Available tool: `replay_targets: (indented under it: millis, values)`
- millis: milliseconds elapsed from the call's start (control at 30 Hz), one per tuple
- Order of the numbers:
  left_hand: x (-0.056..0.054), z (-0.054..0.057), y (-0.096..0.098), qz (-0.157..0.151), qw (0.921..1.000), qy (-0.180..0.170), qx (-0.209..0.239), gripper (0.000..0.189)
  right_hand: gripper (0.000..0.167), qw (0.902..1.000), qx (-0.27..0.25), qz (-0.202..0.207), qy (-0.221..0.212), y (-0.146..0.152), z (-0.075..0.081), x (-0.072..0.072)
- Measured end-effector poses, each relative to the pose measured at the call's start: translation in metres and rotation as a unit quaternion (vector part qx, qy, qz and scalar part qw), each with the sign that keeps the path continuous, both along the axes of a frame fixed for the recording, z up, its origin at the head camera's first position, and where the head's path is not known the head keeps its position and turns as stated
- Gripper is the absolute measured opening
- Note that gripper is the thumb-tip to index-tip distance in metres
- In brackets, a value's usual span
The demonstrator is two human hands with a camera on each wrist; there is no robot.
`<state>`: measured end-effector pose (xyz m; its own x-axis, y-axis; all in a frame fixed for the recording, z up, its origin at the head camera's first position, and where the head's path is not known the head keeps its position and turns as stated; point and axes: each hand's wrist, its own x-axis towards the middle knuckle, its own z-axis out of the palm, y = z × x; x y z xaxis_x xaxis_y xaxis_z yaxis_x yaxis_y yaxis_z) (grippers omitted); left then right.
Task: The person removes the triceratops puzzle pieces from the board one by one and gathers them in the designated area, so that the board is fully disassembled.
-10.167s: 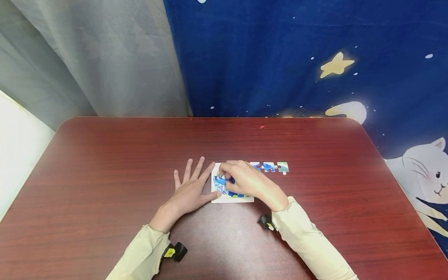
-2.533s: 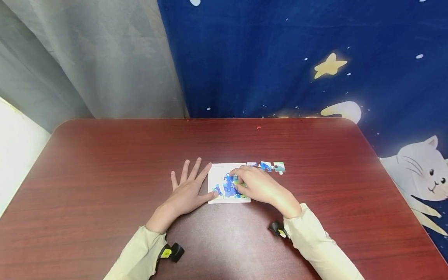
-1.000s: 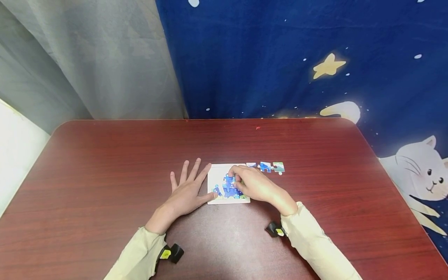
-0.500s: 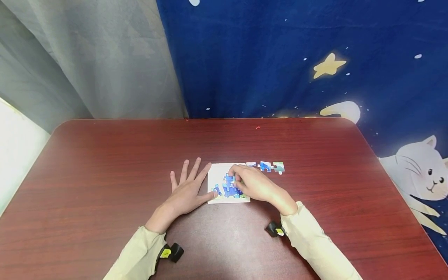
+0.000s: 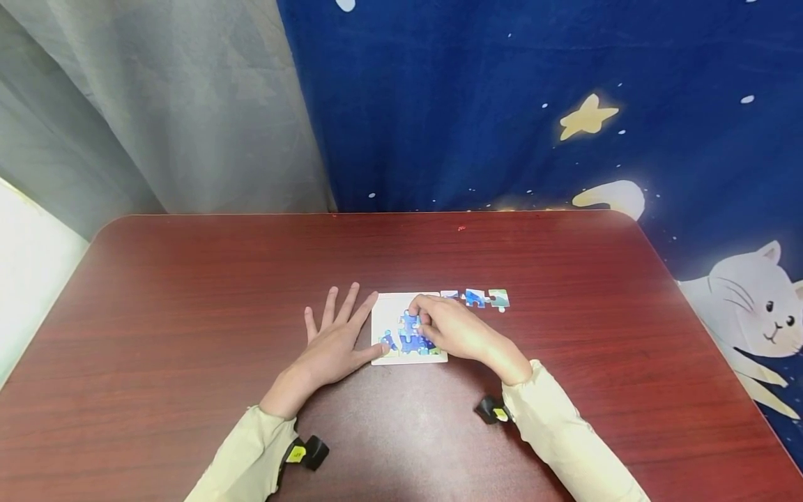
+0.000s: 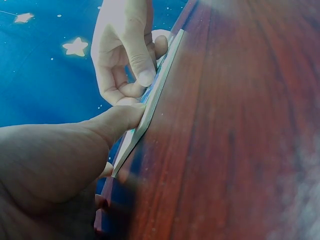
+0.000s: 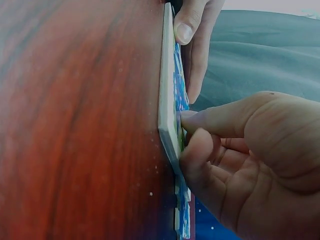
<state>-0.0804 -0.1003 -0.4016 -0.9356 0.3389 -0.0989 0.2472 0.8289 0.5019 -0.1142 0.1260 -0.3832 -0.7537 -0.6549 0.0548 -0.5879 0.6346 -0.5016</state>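
A small square puzzle board (image 5: 390, 307) with a pale frame lies on the table, partly covered with blue pieces. My left hand (image 5: 329, 352) lies flat at its left side, fingers spread, the thumb resting on the lower left corner. Over the board's right half my right hand (image 5: 461, 331) bends its fingers and pinches a blue puzzle piece (image 5: 410, 323) near the middle. The fingers hide much of that piece and the board's right side. In the right wrist view, the right thumb (image 7: 215, 120) touches the picture surface.
Just right of the board, along its far edge, a row of loose puzzle pieces (image 5: 475, 298) lies on the brown table (image 5: 219, 293); my right hand partly covers the nearest one. Grey and blue curtains (image 5: 439, 104) hang behind the table's far edge.
Ten seconds ago blue picture showed at the board's left middle, where it now looks white. My right hand has moved a little right since; in the last second it has barely moved. Left hand unchanged.
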Motion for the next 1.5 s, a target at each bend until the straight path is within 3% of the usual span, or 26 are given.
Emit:
replay_targets:
  millis: [433, 700, 1133, 1500]
  values:
    - [0.0, 0.001, -0.001, 0.003, 1.0, -0.001, -0.001, 0.085, 0.016, 0.9999, -0.007, 0.0, -0.014, -0.001, 0.0, -0.002]
    - [0.001, 0.002, -0.001, 0.004, 1.0, -0.002, -0.002, 0.085, 0.017, 0.9978, -0.04, -0.009, -0.052, 0.0, 0.0, -0.003]
    - [0.002, 0.001, 0.0, 0.004, 1.0, -0.003, 0.002, 0.085, 0.026, 0.9996, 0.012, -0.018, -0.02, -0.003, 0.001, 0.003]
    - [0.0, 0.001, 0.001, 0.004, 1.0, -0.001, -0.002, 0.086, 0.03, 0.9998, 0.004, -0.018, 0.008, -0.006, 0.005, 0.007]
